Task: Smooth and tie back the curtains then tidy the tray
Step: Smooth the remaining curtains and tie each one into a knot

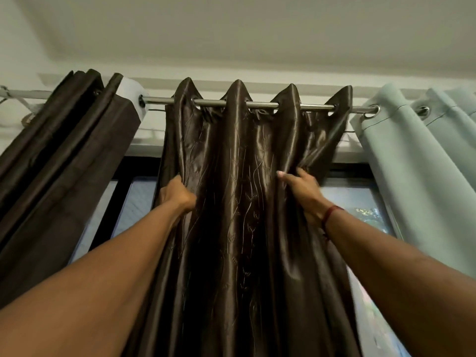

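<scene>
A shiny dark brown curtain (237, 176) with a leaf pattern hangs in folds from a metal rod (260, 103) straight ahead and above me. My left hand (177, 195) grips the curtain's left edge, its fingers curled into the fabric. My right hand (302, 188) grips a fold near the curtain's right edge, thumb in front and fingers behind the cloth. Both arms reach upward. A red thread is tied around my right wrist. No tray is in view.
A bunched matte brown curtain (64, 155) hangs at the left on the same rod. A pale green curtain (412, 161) hangs at the right. A dark-framed window (353, 199) shows behind the curtains. The ceiling is close above the rod.
</scene>
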